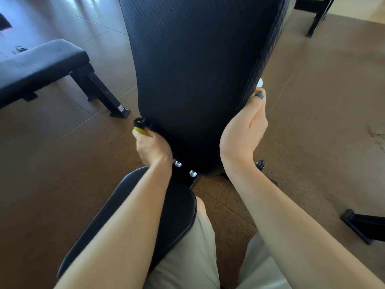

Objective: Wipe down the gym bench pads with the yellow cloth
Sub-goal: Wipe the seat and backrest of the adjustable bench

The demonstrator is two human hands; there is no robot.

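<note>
Both hands reach forward: left (151,146) pinches yellow cloth (141,130), right (244,126) grips back pad (198,69).

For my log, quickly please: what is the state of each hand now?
Left hand: closed, its grip on the yellow cloth at the back pad's left edge.
Right hand: curled around the back pad's right edge, holding it.

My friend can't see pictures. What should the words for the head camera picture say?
A person's two hands hold the lower end of a black back pad on a gym bench: the left hand grips a bit of yellow cloth at its left edge, and the right hand clasps its right edge. The black seat pad lies below, and another black bench stands to the left.
</note>
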